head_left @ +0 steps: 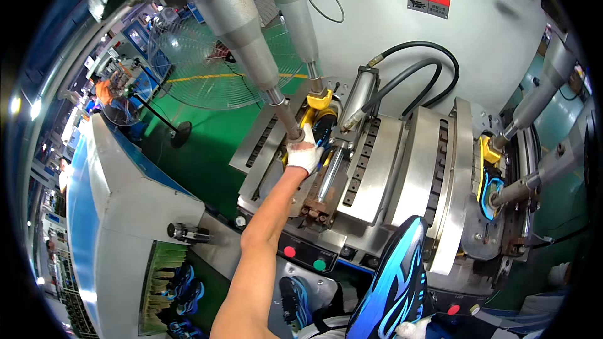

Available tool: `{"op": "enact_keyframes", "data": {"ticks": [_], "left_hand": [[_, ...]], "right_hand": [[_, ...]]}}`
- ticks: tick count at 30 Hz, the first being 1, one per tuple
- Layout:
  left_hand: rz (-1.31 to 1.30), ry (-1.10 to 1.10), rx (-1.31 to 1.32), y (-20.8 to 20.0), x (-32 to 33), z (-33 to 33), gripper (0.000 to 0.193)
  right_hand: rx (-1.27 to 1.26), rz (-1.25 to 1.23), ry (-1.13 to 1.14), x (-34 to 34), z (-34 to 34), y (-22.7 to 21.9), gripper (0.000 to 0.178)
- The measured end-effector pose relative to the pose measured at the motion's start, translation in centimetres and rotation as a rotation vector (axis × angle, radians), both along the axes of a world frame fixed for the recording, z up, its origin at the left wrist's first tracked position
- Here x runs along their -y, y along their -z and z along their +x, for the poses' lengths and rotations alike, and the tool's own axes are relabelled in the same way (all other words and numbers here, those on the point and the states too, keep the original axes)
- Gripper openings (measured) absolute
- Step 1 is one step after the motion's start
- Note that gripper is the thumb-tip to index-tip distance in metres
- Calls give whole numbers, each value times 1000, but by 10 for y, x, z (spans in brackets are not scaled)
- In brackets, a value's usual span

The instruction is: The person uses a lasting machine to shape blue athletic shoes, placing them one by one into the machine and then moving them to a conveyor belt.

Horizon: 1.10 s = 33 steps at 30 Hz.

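My left hand (303,154), in a white glove, reaches into the left station of a metal press. Its fingers are bent beside the lower end of a press rod (289,120), and what they grip is hidden. Just beyond it a dark shoe (324,124) sits under a yellow pad (319,99). At the bottom edge my right hand (412,329), also gloved, shows only its fingertips, closed on a blue and black running shoe (391,282). That shoe is tilted, with its toe pointing up toward the press.
In the right station, another blue and black shoe (493,191) is held under a yellow pad (490,149). Red (289,252) and green (319,265) buttons line the front panel. One shoe (295,301) lies below; several more fill a rack (182,289) at lower left. Hoses (433,56) arch behind.
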<state>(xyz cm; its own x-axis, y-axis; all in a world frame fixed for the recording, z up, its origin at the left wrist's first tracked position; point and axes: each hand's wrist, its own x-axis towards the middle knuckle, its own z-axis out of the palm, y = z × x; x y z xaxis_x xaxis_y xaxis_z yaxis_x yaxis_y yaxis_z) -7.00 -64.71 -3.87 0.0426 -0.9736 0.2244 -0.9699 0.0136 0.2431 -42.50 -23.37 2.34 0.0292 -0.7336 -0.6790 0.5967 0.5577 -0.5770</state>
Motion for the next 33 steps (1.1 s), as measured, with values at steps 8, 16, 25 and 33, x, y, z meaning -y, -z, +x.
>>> {"op": "enact_keyframes", "data": {"ticks": [8, 16, 25, 33], "left_hand": [[130, -5, -96, -85, 0, 18, 68], [-208, -169, -522, -150, -238, 71, 68], [1, -693, -485, -27, -488, 112, 67], [227, -1200, -346, 61, -613, 52, 73]], "right_hand": [[-168, -70, -26, 30, 19, -12, 44], [-8, -567, -157, 177, 131, -56, 38], [-607, -370, -326, 463, 282, 46, 38], [-2135, -1022, -1178, 508, 330, 122, 28]]}}
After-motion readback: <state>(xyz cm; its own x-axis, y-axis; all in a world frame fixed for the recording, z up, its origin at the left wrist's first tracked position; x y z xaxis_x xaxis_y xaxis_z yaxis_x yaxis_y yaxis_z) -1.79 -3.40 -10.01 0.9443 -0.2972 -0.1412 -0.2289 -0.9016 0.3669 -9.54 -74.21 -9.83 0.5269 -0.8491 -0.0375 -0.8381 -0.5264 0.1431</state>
